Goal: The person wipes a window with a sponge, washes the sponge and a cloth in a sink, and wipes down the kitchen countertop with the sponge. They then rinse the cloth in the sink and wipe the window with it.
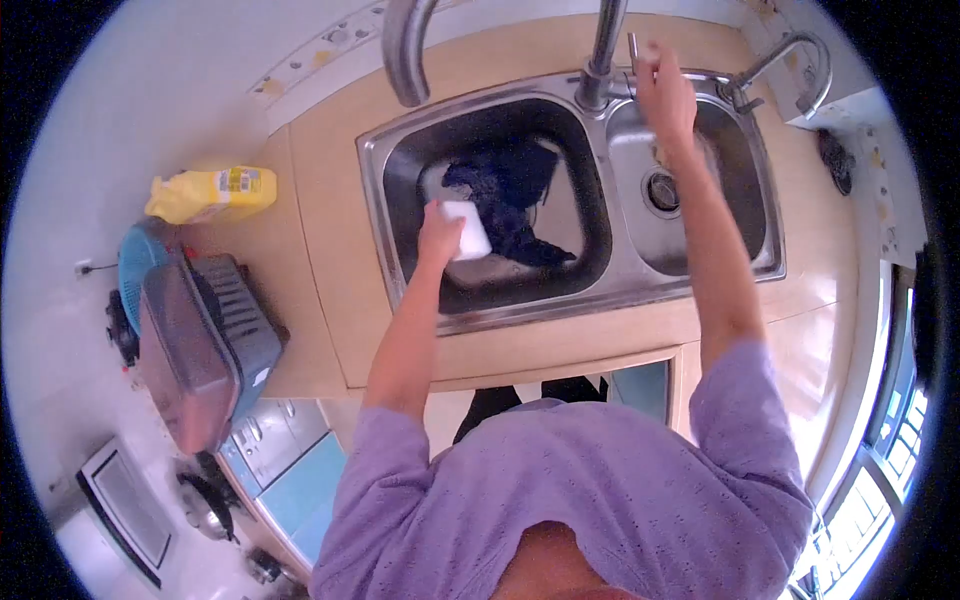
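My left hand (438,235) is closed around a white rectangular block (466,230) over the left sink basin (480,290). Dark navy cloth (515,205) lies crumpled in that basin, just beyond and to the right of the block. My right hand (665,95) reaches over the back of the smaller right basin (735,175), its fingers curled at the faucet lever (633,46). The main faucet (596,85) rises between the basins, and its spout (405,60) hangs over the back of the left one.
A yellow bottle (215,194) lies on the counter (325,200) to the left. Nearer me stand a grey plastic basket (245,320) and a blue colander (140,265). A second, slim faucet (815,75) curves at the back right, with a dark mesh bundle (835,160) beside it.
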Demonstrator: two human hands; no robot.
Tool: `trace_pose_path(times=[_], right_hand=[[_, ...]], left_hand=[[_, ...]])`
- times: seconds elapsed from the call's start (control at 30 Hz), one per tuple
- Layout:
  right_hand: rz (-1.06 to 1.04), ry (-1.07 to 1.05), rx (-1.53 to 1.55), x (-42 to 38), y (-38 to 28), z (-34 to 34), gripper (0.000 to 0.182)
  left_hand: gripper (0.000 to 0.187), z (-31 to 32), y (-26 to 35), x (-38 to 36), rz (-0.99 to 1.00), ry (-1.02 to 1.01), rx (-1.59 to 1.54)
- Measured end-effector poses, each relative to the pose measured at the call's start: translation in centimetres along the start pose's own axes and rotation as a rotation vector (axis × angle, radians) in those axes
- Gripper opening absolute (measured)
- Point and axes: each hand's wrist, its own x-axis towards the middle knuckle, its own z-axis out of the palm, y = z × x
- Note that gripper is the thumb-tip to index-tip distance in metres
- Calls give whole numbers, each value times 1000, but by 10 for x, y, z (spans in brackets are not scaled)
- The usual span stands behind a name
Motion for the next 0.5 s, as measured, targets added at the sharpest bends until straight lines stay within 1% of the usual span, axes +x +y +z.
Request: trace_pose_path(times=[0.03,0.07,0.1,0.13,0.17,0.2,0.27,0.33,0.4,0.43,0.47,0.5], right_hand=[[37,5,-23,-30,-8,5,26],[-116,-84,-29,-65,-20,14,25],[-217,-285,111,-97,-40,20,25],[-286,-592,71,-120,-43,44,27],[-324,-939,-26,-137,-53,63,29],[-483,-991,-56,-167,-32,108,41],[-409,-1115,-388,-198,-43,135,52],[-305,-1213,-485,-213,-39,148,55],[-324,-1330,-518,-221,-30,168,56],[-398,-1405,-504,-225,-19,186,56],[-472,-1483,-494,-227,-13,194,55],[-411,-1463,-434,-218,-24,176,50]], left_hand=[[57,-33,38,-21,-49,-126,195],[54,-44,44,-26,-7,-195,310],[51,-52,47,-29,35,-260,425],[48,-58,46,-30,78,-326,538],[41,-56,48,-32,42,-330,563],[40,-52,43,-32,60,-320,570],[38,-39,23,-33,92,-301,583],[37,-32,12,-38,84,-334,615],[38,-25,0,-42,95,-366,677],[42,-16,-5,-41,95,-339,728],[45,-24,0,-44,202,-324,642],[47,-37,14,-50,308,-307,553]])
